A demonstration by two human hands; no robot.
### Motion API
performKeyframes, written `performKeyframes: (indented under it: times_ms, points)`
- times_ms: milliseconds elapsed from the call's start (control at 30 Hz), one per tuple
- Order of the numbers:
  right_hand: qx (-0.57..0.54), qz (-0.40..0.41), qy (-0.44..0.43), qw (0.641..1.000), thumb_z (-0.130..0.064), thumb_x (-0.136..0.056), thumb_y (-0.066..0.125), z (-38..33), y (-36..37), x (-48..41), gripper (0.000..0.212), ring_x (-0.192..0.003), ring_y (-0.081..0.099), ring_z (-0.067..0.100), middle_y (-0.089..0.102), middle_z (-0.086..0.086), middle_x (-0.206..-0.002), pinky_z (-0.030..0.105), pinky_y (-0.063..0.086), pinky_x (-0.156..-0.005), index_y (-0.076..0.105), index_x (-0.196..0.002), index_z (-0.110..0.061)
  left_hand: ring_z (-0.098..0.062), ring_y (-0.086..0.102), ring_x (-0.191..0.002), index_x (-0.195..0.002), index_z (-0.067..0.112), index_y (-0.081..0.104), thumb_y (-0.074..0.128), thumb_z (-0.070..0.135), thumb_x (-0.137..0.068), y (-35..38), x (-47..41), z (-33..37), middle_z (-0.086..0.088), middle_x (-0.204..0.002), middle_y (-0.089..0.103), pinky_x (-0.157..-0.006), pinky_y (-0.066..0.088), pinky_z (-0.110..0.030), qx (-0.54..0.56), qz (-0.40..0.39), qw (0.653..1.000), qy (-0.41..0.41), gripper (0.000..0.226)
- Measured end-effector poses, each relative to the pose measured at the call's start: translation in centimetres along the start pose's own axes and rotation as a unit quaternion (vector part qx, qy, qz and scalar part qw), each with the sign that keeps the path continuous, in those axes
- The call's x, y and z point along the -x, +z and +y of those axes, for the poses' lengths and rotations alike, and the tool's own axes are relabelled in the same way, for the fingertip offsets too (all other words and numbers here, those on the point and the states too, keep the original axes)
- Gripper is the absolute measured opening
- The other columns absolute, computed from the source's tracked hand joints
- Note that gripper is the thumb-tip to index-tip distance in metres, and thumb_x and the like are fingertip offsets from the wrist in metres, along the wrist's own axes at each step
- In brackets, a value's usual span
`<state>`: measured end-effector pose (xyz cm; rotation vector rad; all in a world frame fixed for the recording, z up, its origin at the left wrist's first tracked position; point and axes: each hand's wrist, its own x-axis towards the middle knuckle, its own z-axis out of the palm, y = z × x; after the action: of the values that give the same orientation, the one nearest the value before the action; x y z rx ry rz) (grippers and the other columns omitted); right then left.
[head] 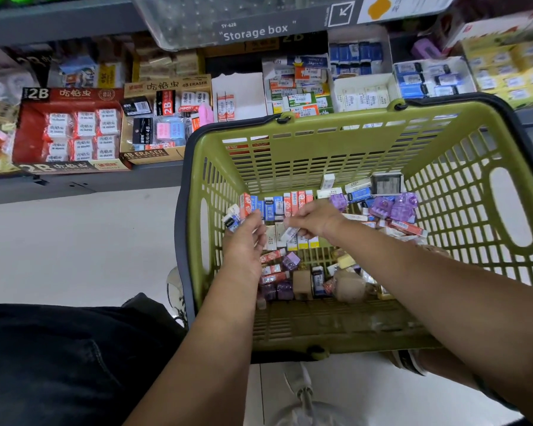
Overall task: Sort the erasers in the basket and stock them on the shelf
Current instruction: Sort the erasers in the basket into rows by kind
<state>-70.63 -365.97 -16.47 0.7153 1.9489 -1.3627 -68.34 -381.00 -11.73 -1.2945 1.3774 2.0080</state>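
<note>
A green plastic basket (345,127) stands on the floor in front of the low shelf (83,182). Its bottom is strewn with small erasers: a row of red, blue and white ones (277,204) along the far side, purple wrapped ones (397,206) at the right. Both my hands are inside the basket. My left hand (243,241) holds a few small white and blue erasers (232,219) at its fingertips. My right hand (316,218) pinches a white eraser (291,233) just above the pile.
The shelf carries open display boxes of erasers: a red 2B box (71,130), a 4B ERASER box (163,124), white boxes (302,90) and blue packs (425,79). A "Storage box" (256,29) juts from the shelf above. My dark-trousered knee (59,358) is at the lower left.
</note>
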Motion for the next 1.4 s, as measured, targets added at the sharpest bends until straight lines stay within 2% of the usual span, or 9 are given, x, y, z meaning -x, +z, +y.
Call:
performKeyframes:
  times_ms: [133,300,400,533,733,867,1033,1300,1400]
  points:
    - [0.167,-0.052,-0.049,0.983,-0.029,-0.079,0.076,-0.8,2.6,-1.0,0.028,-0.061,0.065,0.016,0.066,0.004,-0.066,0.029,0.056,-0.073,0.070,-0.086,-0.003,-0.006,0.055,-0.062,-0.087,0.012,0.064,0.070,0.017,-0.085,0.0,0.3,0.0,0.002,-0.075,0.061,-0.048,0.049,-0.013,0.037,-0.012,0.998,-0.041,0.009]
    - [0.105,-0.031,-0.027,0.994,0.000,-0.080,0.069,-0.5,4.1,-1.9,0.025,-0.079,0.070,0.032,0.069,0.020,-0.092,0.043,0.058,-0.077,0.064,-0.104,0.002,-0.006,0.052,-0.059,-0.084,0.012,0.063,0.070,0.016,-0.085,-0.1,0.0,-0.1,0.002,-0.073,0.059,-0.042,0.045,-0.012,0.055,-0.013,0.997,-0.060,0.008]
    - [-0.009,-0.073,0.002,0.997,0.005,-0.087,0.059,-0.2,4.3,-1.5,0.028,-0.072,0.067,0.029,0.065,0.021,-0.092,0.033,0.060,-0.066,0.058,-0.115,0.001,-0.006,0.052,-0.060,-0.083,0.013,0.063,0.069,0.015,-0.086,0.0,-0.2,-0.2,0.002,-0.073,0.058,-0.043,0.045,-0.012,0.052,-0.008,0.997,-0.062,0.007]
    - [-0.012,-0.127,-0.015,0.992,-0.002,-0.090,0.057,0.1,4.1,-1.2,0.028,-0.084,0.067,0.022,0.067,0.017,-0.101,0.030,0.057,-0.080,0.060,-0.117,-0.002,-0.005,0.050,-0.060,-0.083,0.014,0.062,0.069,0.016,-0.085,-0.1,0.0,-0.4,0.002,-0.073,0.059,-0.043,0.043,-0.012,0.041,-0.004,0.995,-0.088,0.008]
    - [-0.157,-0.161,0.001,0.974,-0.044,-0.092,0.053,-1.1,1.2,-0.3,0.029,-0.069,0.060,0.006,0.068,-0.008,-0.072,0.020,0.045,-0.065,0.067,-0.088,-0.019,-0.005,0.047,-0.058,-0.082,0.013,0.062,0.069,0.013,-0.086,0.2,0.7,-0.5,0.000,-0.071,0.058,-0.047,0.038,-0.013,-0.018,-0.043,0.991,-0.129,0.007]
    - [-0.181,-0.180,-0.001,0.967,-0.026,-0.083,0.069,-1.2,0.4,0.1,0.004,-0.061,0.057,0.002,0.068,-0.010,-0.065,0.016,0.044,-0.057,0.069,-0.083,-0.022,-0.007,0.044,-0.057,-0.082,0.010,0.064,0.070,0.011,-0.084,0.4,1.1,-0.7,-0.002,-0.072,0.056,-0.050,0.039,-0.014,-0.065,-0.085,0.983,-0.148,0.006]
    - [-0.227,-0.175,0.025,0.958,-0.017,-0.087,0.066,-0.4,-1.1,0.1,0.008,-0.071,0.063,0.008,0.070,-0.002,-0.080,0.017,0.047,-0.062,0.066,-0.095,-0.016,-0.007,0.046,-0.061,-0.092,0.009,0.063,0.072,0.028,-0.082,0.7,0.9,-0.8,-0.004,-0.084,0.054,-0.046,0.047,-0.013,-0.054,-0.068,0.988,-0.130,0.023]
    - [-0.135,0.081,0.007,0.987,-0.001,-0.089,0.062,-0.1,-3.4,-2.1,0.021,-0.037,0.056,0.005,0.059,0.013,-0.068,0.017,0.049,-0.041,0.057,-0.109,0.002,-0.009,0.050,-0.053,-0.091,0.010,0.057,0.055,0.022,-0.097,0.6,0.2,-1.1,-0.007,-0.070,0.064,-0.040,0.044,-0.015,-0.105,0.001,0.990,-0.093,0.013]
    - [-0.065,0.095,-0.016,0.993,-0.002,-0.086,0.066,0.0,-2.8,-3.1,0.023,-0.038,0.056,0.002,0.062,0.007,-0.073,0.014,0.048,-0.043,0.061,-0.108,0.002,-0.008,0.051,-0.049,-0.086,0.013,0.053,0.053,0.017,-0.098,0.6,0.2,-1.0,-0.006,-0.062,0.068,-0.040,0.044,-0.015,-0.094,-0.002,0.991,-0.096,0.013]
